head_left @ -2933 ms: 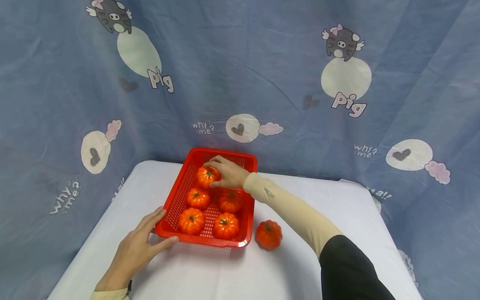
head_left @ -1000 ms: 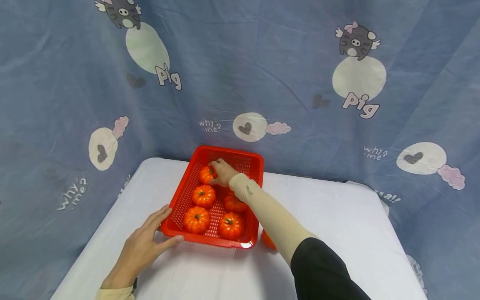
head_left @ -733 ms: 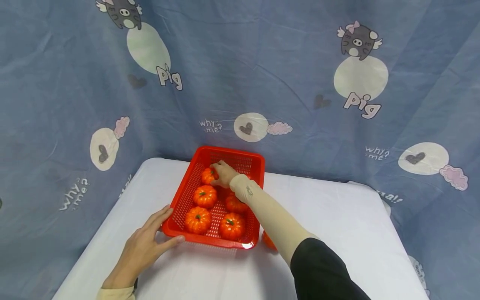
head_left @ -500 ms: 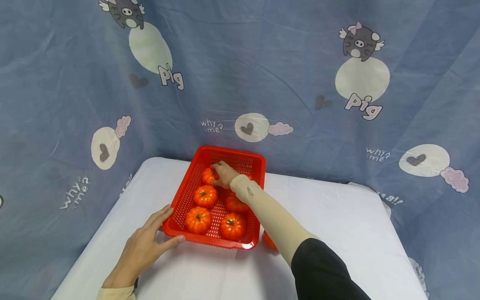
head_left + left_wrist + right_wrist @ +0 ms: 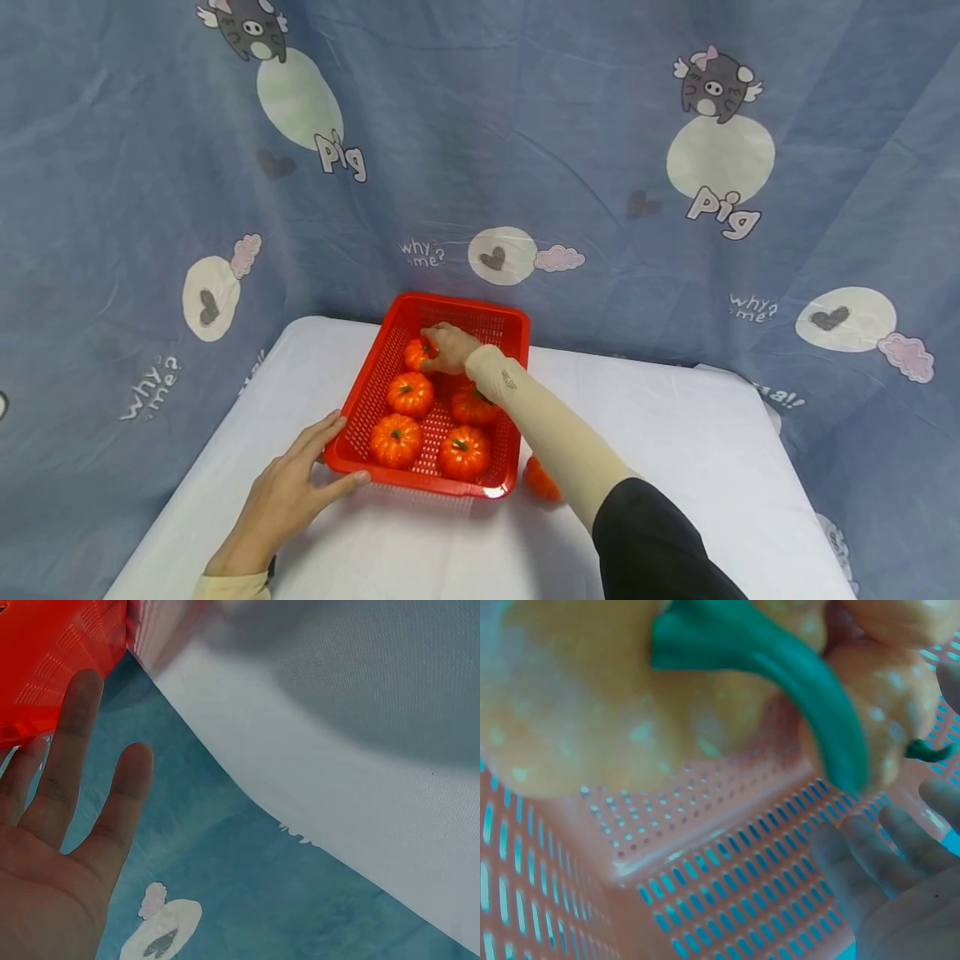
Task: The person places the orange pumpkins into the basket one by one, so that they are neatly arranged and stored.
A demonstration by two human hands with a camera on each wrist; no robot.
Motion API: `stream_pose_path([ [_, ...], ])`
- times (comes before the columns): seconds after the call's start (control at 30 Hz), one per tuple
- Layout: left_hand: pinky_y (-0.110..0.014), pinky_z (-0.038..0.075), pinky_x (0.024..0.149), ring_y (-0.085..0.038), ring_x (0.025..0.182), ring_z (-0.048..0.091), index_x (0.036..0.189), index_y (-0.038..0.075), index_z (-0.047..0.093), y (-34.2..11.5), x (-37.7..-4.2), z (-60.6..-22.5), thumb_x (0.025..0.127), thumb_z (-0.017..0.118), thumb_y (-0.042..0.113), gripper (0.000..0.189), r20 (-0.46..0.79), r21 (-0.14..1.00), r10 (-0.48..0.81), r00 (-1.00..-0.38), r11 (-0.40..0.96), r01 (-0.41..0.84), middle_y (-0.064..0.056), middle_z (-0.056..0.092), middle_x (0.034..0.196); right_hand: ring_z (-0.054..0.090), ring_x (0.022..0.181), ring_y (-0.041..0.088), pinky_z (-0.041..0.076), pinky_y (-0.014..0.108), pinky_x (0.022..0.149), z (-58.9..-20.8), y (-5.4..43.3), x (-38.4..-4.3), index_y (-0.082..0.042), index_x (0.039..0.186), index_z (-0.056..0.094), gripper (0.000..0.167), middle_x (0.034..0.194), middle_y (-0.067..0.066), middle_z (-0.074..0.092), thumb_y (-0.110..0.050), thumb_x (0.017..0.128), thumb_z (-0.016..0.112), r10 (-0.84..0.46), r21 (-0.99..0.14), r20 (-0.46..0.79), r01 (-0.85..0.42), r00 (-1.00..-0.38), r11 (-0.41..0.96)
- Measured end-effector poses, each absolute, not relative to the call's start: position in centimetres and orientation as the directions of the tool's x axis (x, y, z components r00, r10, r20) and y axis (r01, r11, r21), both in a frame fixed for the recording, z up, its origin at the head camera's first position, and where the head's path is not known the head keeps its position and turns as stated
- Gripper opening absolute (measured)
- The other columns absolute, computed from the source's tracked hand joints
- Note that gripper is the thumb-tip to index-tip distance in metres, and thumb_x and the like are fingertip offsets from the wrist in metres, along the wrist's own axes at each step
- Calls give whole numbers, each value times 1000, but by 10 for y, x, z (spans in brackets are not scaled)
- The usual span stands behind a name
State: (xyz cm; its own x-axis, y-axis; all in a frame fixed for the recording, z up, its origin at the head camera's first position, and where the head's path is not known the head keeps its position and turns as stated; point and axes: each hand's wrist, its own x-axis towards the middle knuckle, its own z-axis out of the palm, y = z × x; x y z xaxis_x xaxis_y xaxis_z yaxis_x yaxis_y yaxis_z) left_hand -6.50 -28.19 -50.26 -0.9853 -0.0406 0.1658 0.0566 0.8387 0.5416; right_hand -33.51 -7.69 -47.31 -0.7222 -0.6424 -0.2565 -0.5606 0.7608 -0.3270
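Observation:
A red plastic basket (image 5: pixel 429 477) on the white table holds several small orange pumpkins with green stems. My right hand (image 5: pixel 452 348) reaches over its right side to the pumpkin at the far left (image 5: pixel 414 356). In the right wrist view, the fingers (image 5: pixel 874 859) are spread and fairly straight, with a gap between them and that pumpkin (image 5: pixel 889 705). A nearer pumpkin (image 5: pixel 592 697) fills the upper left there. At the basket's near left corner rests my left hand (image 5: pixel 288 486), fingers extended along its side and thumb by the front rim; the left wrist view shows them straight.
One more pumpkin (image 5: pixel 542 481) sits on the table (image 5: pixel 660 417) to the right of the basket, partly hidden by my right forearm. A blue cloth (image 5: pixel 420 125) with pig prints hangs behind and beside the table.
Since the oldest frame, the far-left pumpkin has gone lower into the basket under my right hand. Just now my right forearm has shifted slightly rightward. My left hand keeps its place.

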Motion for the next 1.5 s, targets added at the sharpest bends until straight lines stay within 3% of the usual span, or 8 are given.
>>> stream_pose_path([
  [0.3,-51,54,81,-18,96,64,155,19,44,-282,-65,-502,79,70,74,97,165,537,-42,-985,842,54,-2,42,158,39,143,25,42,40,111,-448,-64,-323,-18,155,43,66,160,9,34,-38,97,69,-701,-338,-132,-633,-701,697],
  [0.77,-59,53,86,-21,99,64,155,17,44,-282,-66,-501,79,69,74,99,149,544,-43,-988,838,46,-4,42,159,43,139,22,41,40,112,-421,-21,-296,-20,148,50,62,152,4,44,-41,94,72,-743,-433,97,-700,-663,568],
  [1.2,-60,53,86,-21,100,64,155,18,43,-280,-68,-500,78,70,74,99,148,546,-41,-988,836,47,-4,42,158,41,139,23,42,44,112,-399,30,-277,-21,149,49,63,154,4,42,-42,94,72,-723,-381,190,-729,-664,569],
  [1.5,-61,53,86,-23,100,64,156,16,42,-279,-68,-500,78,69,74,100,143,542,-40,-989,839,44,-8,42,158,41,140,21,40,44,113,-401,63,-265,-16,148,51,65,153,6,44,-40,93,74,-715,-411,227,-731,-661,545],
])
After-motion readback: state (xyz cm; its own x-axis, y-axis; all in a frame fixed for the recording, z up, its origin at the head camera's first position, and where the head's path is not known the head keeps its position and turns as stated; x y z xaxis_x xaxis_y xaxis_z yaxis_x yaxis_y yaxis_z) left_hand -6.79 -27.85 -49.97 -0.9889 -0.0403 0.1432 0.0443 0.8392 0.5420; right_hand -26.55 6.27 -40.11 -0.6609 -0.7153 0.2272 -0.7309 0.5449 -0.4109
